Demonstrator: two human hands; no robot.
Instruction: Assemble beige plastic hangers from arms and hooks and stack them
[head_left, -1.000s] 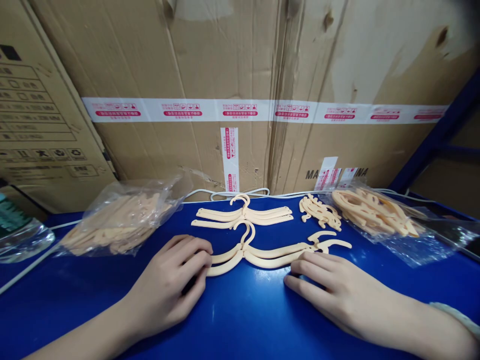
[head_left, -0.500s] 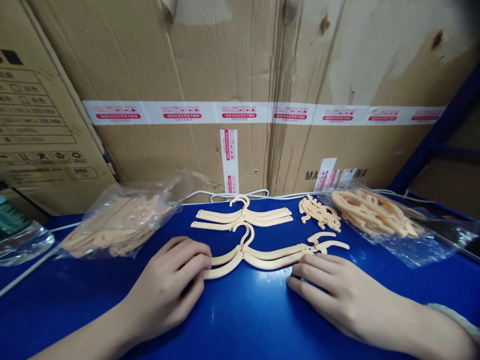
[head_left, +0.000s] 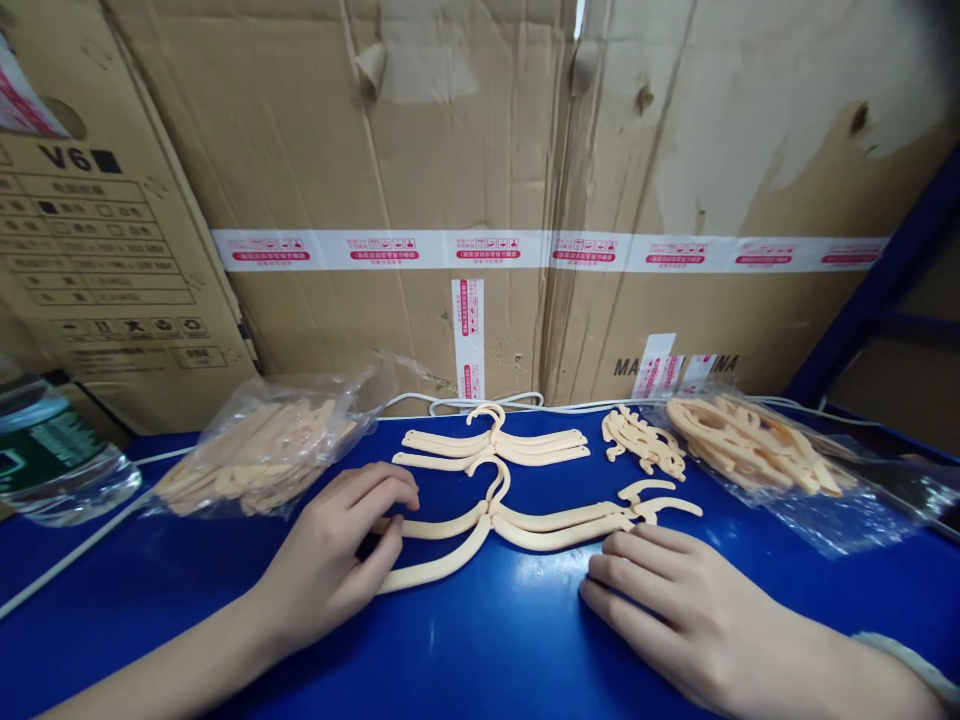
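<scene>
Two cream plastic folding clothes hangers lie together in front of me. The front hanger (head_left: pixel 448 566) has its left arm angled toward me, apart from the rear hanger (head_left: pixel 442 526). My left hand (head_left: pixel 341 555) is curled around their left ends, the thumb and fingers bent; the tips are hidden. My right hand (head_left: pixel 679 610) rests with bent fingers at the front hanger's right end, and what its fingertips pinch is partly covered. Small curved hook pieces (head_left: pixel 664 503) stick out just beyond those fingers. Behind lie several more hangers (head_left: pixel 544 453), stacked, with hooks pointing away.
A pile of small cream pieces (head_left: pixel 645 442) sits at the back right, beside a clear bag of parts (head_left: pixel 757 440). Another bag (head_left: pixel 259 455) and a water bottle (head_left: pixel 64 450) stand left. Cardboard boxes (head_left: pixel 375 330) and a white cable (head_left: pixel 405 398) border the blue table (head_left: pixel 480 660).
My left hand has moved slightly left, and the front hanger's left arm has swung toward me, widening the gap. My right hand has barely moved. The view has tipped up a little.
</scene>
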